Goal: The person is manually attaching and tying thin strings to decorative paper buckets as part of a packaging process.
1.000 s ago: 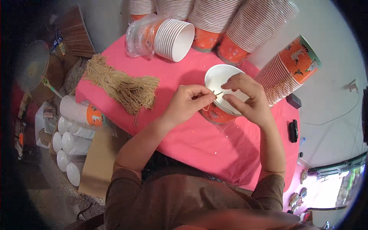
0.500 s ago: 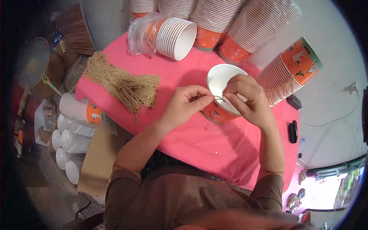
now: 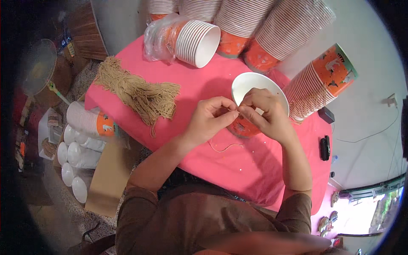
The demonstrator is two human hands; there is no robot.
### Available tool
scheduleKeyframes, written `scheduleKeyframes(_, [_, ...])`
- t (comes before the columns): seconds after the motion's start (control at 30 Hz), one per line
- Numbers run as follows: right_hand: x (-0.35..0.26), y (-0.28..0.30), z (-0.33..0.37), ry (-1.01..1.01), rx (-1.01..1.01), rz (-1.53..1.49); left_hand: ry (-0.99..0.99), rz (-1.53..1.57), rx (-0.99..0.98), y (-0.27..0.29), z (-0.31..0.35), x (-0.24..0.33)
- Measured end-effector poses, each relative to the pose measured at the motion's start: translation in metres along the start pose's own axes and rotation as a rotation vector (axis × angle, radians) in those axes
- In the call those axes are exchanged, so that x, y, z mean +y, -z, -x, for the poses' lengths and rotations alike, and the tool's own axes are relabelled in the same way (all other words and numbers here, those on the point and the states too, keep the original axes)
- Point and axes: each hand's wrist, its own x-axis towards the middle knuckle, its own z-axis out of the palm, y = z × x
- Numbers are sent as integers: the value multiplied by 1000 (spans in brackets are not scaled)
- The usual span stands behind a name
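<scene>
On the pink table (image 3: 221,165), both hands pinched a tan string (image 3: 225,148) at an orange paper cup's (image 3: 255,91) rim: left hand (image 3: 210,117), right hand (image 3: 265,112). Judging by the full string bundle (image 3: 142,93) and cup stacks (image 3: 314,91), most work remained.

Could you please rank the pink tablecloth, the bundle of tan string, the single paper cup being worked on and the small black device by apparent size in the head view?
Largest to smallest:
1. pink tablecloth
2. bundle of tan string
3. paper cup
4. black device
</scene>
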Motion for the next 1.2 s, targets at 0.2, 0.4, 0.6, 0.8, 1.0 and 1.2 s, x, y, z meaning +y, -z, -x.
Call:
scheduleKeyframes(0.2, [-6,0,-3,-236,-82,-220,-317,-284,161,-6,2,-4])
scheduleKeyframes(0.4, [9,-3,-3,-449,-242,-464,-206,-63,206,-7,3,-9])
scheduleKeyframes(0.6, [0,-15,2,-284,53,-320,-93,59,143,-4,-1,-4])
scheduleKeyframes(0.8, [-25,-34,12,-163,216,30,61,197,183,-3,-4,6])
scheduleKeyframes(1.0, [-25,-45,8,-161,272,196,229,305,217,-9,-2,13])
scheduleKeyframes(1.2, [-18,-25,11,-399,158,-261,372,682,-6,0,-5,11])
